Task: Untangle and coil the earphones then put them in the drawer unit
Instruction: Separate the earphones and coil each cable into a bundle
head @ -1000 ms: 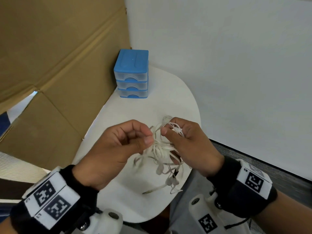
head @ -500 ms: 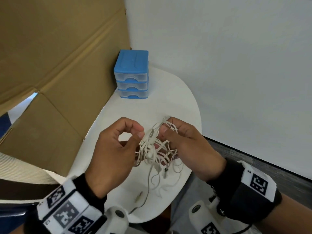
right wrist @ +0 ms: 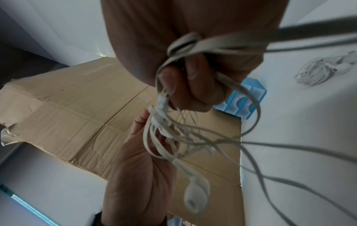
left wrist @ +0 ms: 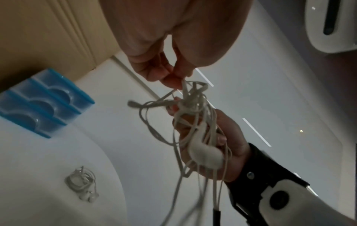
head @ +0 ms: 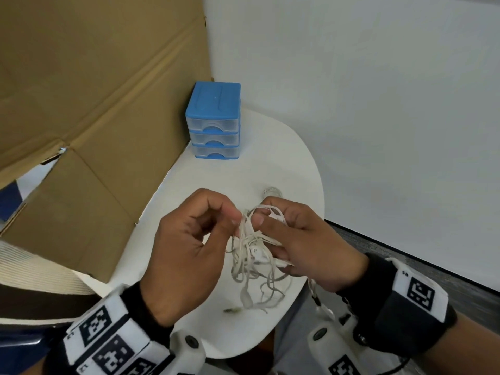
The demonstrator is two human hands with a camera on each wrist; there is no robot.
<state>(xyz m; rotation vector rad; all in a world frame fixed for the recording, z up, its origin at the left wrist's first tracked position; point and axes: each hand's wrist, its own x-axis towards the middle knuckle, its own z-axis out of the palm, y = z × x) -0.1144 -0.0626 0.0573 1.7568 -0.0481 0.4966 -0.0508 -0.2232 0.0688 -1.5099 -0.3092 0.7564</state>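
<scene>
A tangle of white earphones point(head: 253, 253) hangs between my two hands above the white table point(head: 292, 163). My left hand point(head: 235, 220) pinches a strand at the top of the tangle point(left wrist: 184, 85) between thumb and fingertips. My right hand point(head: 266, 220) curls round the bulk of the wires point(left wrist: 195, 134), with an earbud point(left wrist: 204, 154) lying against its palm. Loose loops and an earbud point(right wrist: 195, 197) dangle below. The blue drawer unit point(head: 213, 121) with three shut clear drawers stands at the table's far left.
A second, coiled set of white earphones point(left wrist: 82, 183) lies on the table beyond my hands point(head: 272, 191). A brown cardboard sheet point(head: 94, 90) stands along the table's left side. A white wall point(head: 378, 104) is behind and to the right.
My left hand has shifted its pinch to a strand at the top of the tangle, close to the right thumb. The dangling loops have dropped and swung lower.
</scene>
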